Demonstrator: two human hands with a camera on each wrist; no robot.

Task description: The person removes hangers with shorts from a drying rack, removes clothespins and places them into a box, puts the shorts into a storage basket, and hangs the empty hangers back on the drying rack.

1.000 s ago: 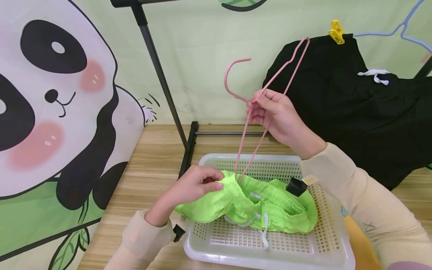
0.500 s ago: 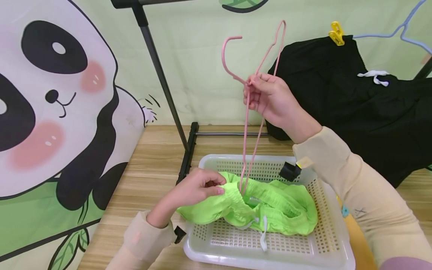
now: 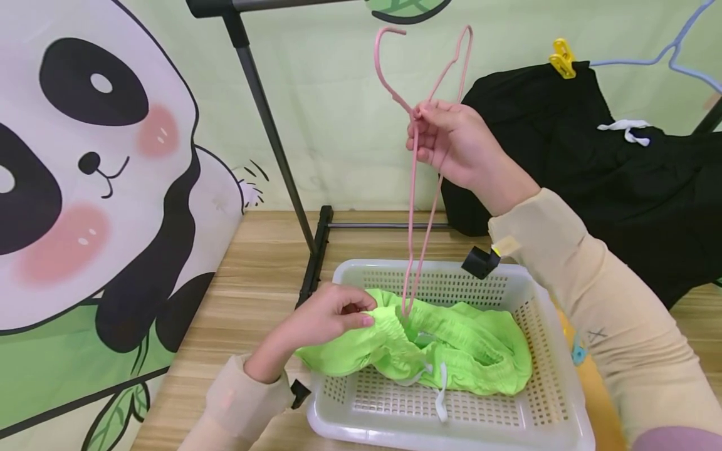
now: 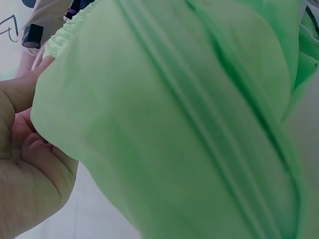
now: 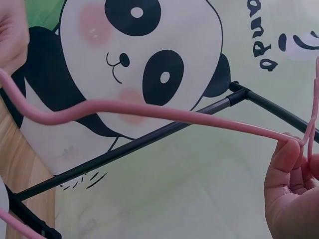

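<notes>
Lime-green shorts of thin, crinkled cloth [image 3: 485,341] lay, in the head view, along the white perforated plastic basket [image 3: 395,433], their left end spilling over its left edge. The left hand [image 3: 333,316] pinched the gathered elastic waistband [image 3: 389,326] between thumb and fingers. The right hand [image 3: 459,144] held a slim pink wire hanger [image 3: 412,194] at the base of its hook, above the basket's far edge; its lower end dipped into the waist opening. A white drawstring [image 3: 442,394] trailed towards the basket's near edge.

The shorts looked light, limp and stretchy at the top, so the waistband seemed the surest place to grip. The hanger appeared light yet springy, smooth enough to slide, and best taken where its wires met.

In the left wrist view, matt green cloth with a long ridged seam filled most of the space; the left hand's fingertips were partly hidden behind it.

In the right wrist view, the hanger's round, glossy arm curved in a shallow dip towards the right hand's pinch, with black metal tubing [image 5: 114,155] beyond.
</notes>
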